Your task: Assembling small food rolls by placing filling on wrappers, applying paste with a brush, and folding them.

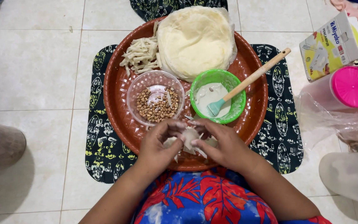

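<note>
Bright, even, soft light fills the view, with colours well saturated. Shadows are faint: a dim grey one lies on the pale tiled floor (34,70) beneath the object at the left edge, and a soft one under the hands. The round brown tray (123,103) shows mild sheen, with no hard glare. Focus is sharp at centre; edges look slightly softer.

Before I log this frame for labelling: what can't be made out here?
Head view only:
- White wrapper piece: mostly covered by left hand and right hand; any filling is hidden.
- Clear plastic container: cut off by the right edge.
- Brush bristles: partly sunk in the green bowl's white paste.
</note>
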